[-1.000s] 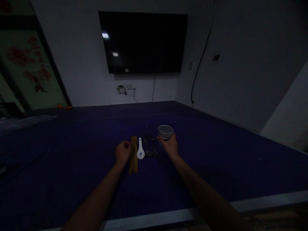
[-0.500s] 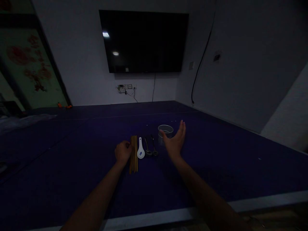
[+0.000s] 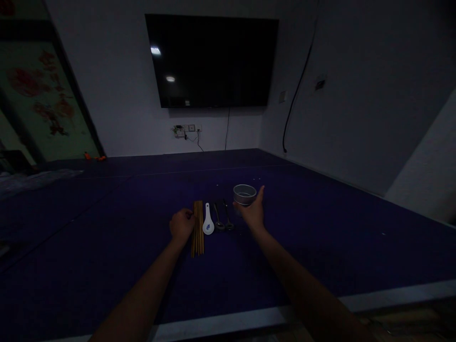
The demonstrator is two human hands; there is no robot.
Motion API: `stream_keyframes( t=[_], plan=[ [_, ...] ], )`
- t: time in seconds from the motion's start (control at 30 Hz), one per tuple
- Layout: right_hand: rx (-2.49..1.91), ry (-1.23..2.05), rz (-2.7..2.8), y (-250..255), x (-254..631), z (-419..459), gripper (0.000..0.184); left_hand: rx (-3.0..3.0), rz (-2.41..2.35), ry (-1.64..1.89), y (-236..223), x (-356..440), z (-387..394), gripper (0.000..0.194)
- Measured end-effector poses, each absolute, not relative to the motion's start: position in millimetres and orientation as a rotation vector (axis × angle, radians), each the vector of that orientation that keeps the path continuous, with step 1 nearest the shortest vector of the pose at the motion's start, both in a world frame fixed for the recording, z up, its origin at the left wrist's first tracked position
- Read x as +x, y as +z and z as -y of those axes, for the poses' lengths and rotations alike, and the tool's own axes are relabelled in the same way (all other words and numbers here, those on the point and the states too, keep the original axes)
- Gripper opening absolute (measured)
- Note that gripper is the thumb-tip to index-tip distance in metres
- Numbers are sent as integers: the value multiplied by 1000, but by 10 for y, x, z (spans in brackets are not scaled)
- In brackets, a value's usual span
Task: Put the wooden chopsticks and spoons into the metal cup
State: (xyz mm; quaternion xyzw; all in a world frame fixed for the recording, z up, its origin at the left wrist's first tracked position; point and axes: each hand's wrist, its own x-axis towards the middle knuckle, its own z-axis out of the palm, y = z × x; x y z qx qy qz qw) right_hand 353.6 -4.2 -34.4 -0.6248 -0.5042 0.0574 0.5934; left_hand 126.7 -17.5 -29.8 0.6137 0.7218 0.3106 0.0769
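Observation:
My left hand (image 3: 182,225) is closed, with its curled fingertips against the upper left side of a row of wooden chopsticks (image 3: 198,232). Exactly how the fingers grip there is partly hidden. Right of the chopsticks lie a white soup spoon (image 3: 208,222) with a blue mark, then two dark metal spoons (image 3: 220,226) (image 3: 229,226), all with handles pointing away from me. My right hand (image 3: 252,213) is around the near side of a round grey cup (image 3: 244,191), thumb at its left and fingers at its right. The cup stands upright with its mouth open.
A dark blue surface (image 3: 320,228) with a pale front edge (image 3: 228,324) carries everything. Crumpled clear plastic (image 3: 39,181) lies at far left, and small orange objects (image 3: 94,156) sit by the back wall. A television (image 3: 213,61) hangs above sockets with cables.
My right hand has moved in to the left and closed around the cup, its fingers less spread than before. My left hand, the chopsticks and the spoons have stayed in place.

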Motion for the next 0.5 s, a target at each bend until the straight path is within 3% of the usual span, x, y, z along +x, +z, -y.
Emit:
stream_keyframes(
  t=[0.5],
  plan=[
    [-1494, -14, 1167, -204, 3479, 175, 117, 1862, -2151, 922, -299, 1273, 171, 23]
  ],
)
